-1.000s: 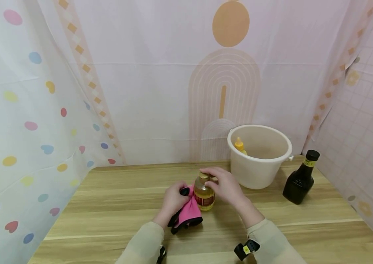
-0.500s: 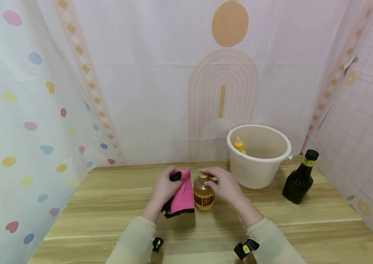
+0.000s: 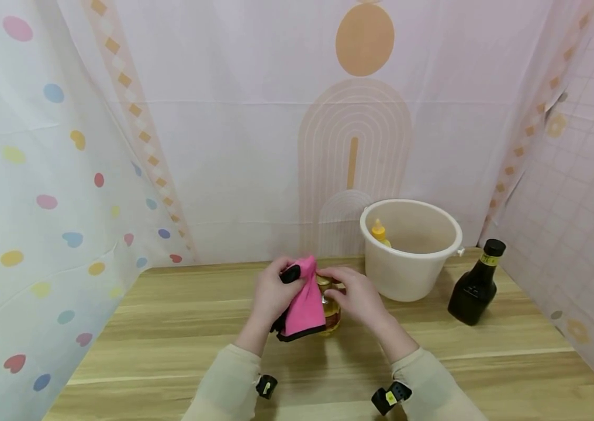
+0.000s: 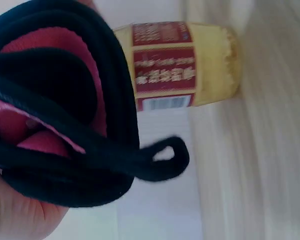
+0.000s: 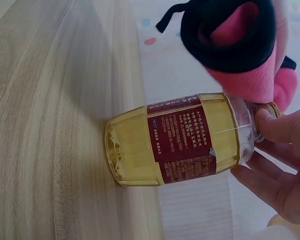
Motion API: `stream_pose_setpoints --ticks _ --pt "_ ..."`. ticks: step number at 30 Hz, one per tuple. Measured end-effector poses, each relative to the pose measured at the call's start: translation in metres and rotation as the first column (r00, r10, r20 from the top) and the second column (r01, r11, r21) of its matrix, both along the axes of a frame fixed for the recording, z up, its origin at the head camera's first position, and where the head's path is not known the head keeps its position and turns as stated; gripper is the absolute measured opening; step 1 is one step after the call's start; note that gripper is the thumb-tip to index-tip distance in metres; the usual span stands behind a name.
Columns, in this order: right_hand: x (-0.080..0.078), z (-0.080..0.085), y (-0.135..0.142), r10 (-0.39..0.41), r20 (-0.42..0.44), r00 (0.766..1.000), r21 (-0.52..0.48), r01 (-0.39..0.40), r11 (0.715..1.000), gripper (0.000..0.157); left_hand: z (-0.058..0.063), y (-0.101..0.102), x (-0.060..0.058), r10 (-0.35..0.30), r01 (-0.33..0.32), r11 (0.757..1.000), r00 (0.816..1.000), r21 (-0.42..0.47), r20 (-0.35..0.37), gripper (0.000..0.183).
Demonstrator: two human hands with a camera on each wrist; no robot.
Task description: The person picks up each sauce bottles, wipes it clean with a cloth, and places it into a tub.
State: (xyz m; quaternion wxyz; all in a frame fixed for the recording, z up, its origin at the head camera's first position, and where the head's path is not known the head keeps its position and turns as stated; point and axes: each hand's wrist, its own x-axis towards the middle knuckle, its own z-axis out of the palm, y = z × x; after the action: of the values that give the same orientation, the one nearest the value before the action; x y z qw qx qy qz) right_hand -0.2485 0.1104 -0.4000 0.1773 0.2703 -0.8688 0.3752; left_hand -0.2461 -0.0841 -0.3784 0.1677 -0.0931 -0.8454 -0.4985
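My left hand [image 3: 272,295] grips a bunched pink cloth [image 3: 306,310] with black edging, held against the upper left side of a small cooking oil bottle [image 3: 334,318]. In the head view the cloth covers much of that side. A black hanging loop [image 4: 177,167] sticks out from the cloth in the left wrist view. The bottle, with yellow oil and a dark red label [image 5: 182,135], stands upright on the table. My right hand [image 3: 357,292] pinches it at the neck and gold cap, thumb [image 5: 277,125] on the near side in the right wrist view.
Behind my right hand stands a white bucket [image 3: 407,278], a yellow-capped squeeze bottle [image 3: 379,231] inside it. Farther right is a dark sauce bottle [image 3: 473,295] with a black cap. Printed curtains [image 3: 244,175] hang along the back and sides of the wooden table [image 3: 181,327].
The cloth and my left hand first lifted away left from the bottle's body, then came back right, higher up, near its neck. My right hand and the bottle stayed in place.
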Motion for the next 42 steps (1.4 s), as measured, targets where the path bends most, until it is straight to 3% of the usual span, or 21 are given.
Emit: stream_pose_setpoints --ticks 5,13,31,42 --pt "0.000 0.000 -0.001 -0.026 -0.018 0.999 0.019 0.026 0.999 0.037 -0.008 0.005 0.000 -0.012 0.010 0.998 1.000 -0.058 -0.029 0.017" --pt "0.001 0.000 -0.001 -0.045 -0.052 0.998 0.027 0.046 0.999 0.036 -0.010 0.006 0.002 -0.037 0.028 0.991 0.997 -0.130 -0.073 0.016" --pt "0.000 -0.001 0.000 -0.007 0.016 1.000 0.000 0.007 1.000 0.039 -0.020 -0.002 0.005 -0.032 0.026 0.996 0.998 -0.091 -0.058 0.018" --pt "0.001 -0.002 -0.001 -0.012 0.010 1.000 -0.012 0.012 1.000 0.040 -0.028 -0.005 0.006 -0.013 0.013 0.996 1.000 -0.083 -0.005 0.016"
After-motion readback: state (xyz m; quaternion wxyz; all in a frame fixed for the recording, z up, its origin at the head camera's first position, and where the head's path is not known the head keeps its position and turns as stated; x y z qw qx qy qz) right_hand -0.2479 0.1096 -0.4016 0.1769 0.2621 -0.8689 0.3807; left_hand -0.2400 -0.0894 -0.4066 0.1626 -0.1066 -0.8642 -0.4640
